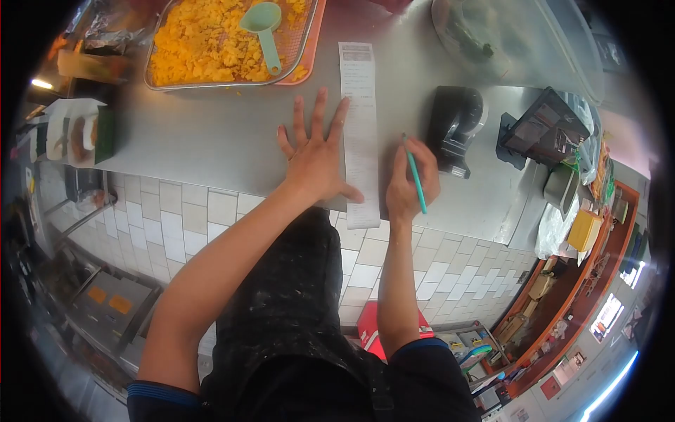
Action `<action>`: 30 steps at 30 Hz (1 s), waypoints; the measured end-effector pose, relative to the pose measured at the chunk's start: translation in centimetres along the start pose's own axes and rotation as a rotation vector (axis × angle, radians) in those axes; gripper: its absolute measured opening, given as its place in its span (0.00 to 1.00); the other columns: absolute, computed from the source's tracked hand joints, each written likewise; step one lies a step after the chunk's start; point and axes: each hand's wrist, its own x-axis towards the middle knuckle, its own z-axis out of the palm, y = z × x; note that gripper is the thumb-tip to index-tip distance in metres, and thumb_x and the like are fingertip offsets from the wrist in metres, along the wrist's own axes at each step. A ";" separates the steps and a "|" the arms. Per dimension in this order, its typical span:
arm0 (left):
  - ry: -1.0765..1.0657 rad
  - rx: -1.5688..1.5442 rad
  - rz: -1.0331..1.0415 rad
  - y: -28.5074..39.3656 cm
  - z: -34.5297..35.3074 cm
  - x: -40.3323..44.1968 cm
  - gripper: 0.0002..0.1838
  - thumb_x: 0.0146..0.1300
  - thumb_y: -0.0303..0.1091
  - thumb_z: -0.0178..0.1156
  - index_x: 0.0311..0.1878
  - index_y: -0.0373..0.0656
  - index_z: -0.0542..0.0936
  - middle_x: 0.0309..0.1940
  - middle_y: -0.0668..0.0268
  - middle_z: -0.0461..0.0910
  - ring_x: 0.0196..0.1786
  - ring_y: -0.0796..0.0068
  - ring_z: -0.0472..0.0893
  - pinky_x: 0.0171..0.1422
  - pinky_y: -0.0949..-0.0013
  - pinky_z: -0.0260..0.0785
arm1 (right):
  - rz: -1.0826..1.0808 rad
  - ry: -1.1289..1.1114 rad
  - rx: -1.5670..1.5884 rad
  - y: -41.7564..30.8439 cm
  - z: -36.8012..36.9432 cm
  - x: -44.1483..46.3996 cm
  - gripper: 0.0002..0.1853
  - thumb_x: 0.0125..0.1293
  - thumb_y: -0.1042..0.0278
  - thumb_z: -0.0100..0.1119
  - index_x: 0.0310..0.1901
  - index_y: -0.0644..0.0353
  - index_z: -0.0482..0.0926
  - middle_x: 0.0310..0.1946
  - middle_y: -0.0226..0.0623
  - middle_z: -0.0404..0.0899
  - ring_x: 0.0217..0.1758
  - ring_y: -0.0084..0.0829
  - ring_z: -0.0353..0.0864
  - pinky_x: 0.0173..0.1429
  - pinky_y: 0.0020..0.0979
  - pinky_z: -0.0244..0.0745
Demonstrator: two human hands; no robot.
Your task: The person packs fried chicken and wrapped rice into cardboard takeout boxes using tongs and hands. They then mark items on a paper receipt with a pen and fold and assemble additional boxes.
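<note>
A long printed paper strip (360, 141) lies on the metal counter (232, 133), its lower end hanging past the front edge. My left hand (315, 158) is spread flat beside it, with the thumb on the strip's lower part and the fingertips near its left edge. To the right of the strip, my right hand (413, 179) is closed round a teal pen (420, 186), whose tip points up and away from me. The pen's tip is apart from the paper.
Yellow crumbled food (211, 42) fills a tray (309, 53) with a green scoop (265, 32) at the back left. Right of my hand stand a black tape dispenser (453, 130) and a dark device on a stand (548, 130). A large clear container (520, 35) is behind them.
</note>
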 end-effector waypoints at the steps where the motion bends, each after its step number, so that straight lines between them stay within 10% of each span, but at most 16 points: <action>1: 0.001 -0.002 0.001 0.0 0.0 0.0 0.85 0.18 0.58 0.85 0.80 0.59 0.38 0.81 0.58 0.26 0.79 0.41 0.23 0.70 0.23 0.34 | 0.039 -0.031 0.011 0.1 -0.8 -0.6 0.07 0.62 0.80 0.65 0.42 0.63 0.84 0.44 0.44 0.84 0.45 0.32 0.86 0.44 0.27 0.82; 15: -0.069 -0.007 -0.031 0.5 -1.1 -0.3 0.83 0.22 0.56 0.85 0.80 0.60 0.36 0.80 0.60 0.23 0.79 0.43 0.21 0.74 0.26 0.31 | 0.195 -0.190 0.087 -4.7 -4.1 0.9 0.07 0.73 0.69 0.55 0.44 0.63 0.80 0.41 0.38 0.82 0.48 0.32 0.81 0.56 0.31 0.74; 19: -0.062 -0.033 -0.023 0.2 -0.9 -0.2 0.83 0.22 0.56 0.85 0.80 0.60 0.36 0.80 0.61 0.22 0.79 0.43 0.20 0.74 0.26 0.30 | 0.307 0.110 -0.233 -2.9 -9.0 2.3 0.07 0.75 0.73 0.44 0.47 0.66 0.71 0.49 0.44 0.73 0.52 0.36 0.73 0.63 0.37 0.67; 20: -0.055 -0.040 -0.015 0.1 -0.9 -0.2 0.83 0.22 0.56 0.85 0.80 0.60 0.36 0.80 0.59 0.22 0.79 0.42 0.20 0.74 0.25 0.30 | 0.281 0.233 0.200 -1.9 -9.3 3.1 0.13 0.70 0.70 0.57 0.49 0.65 0.65 0.51 0.45 0.67 0.53 0.39 0.70 0.63 0.38 0.66; 24: -0.078 -0.023 -0.032 1.4 -1.5 -0.2 0.83 0.21 0.55 0.85 0.80 0.61 0.36 0.80 0.55 0.21 0.79 0.39 0.21 0.73 0.22 0.31 | 0.365 0.049 -0.218 -0.5 -5.8 1.1 0.40 0.43 0.60 0.84 0.48 0.66 0.62 0.46 0.44 0.67 0.52 0.36 0.72 0.60 0.36 0.69; 30: -0.001 -0.032 -0.002 3.7 -0.1 1.4 0.84 0.19 0.61 0.83 0.80 0.62 0.36 0.80 0.52 0.22 0.79 0.36 0.22 0.70 0.18 0.33 | 0.421 0.229 -0.388 -3.0 -4.4 1.5 0.38 0.42 0.59 0.83 0.45 0.67 0.65 0.35 0.40 0.71 0.38 0.37 0.75 0.50 0.35 0.73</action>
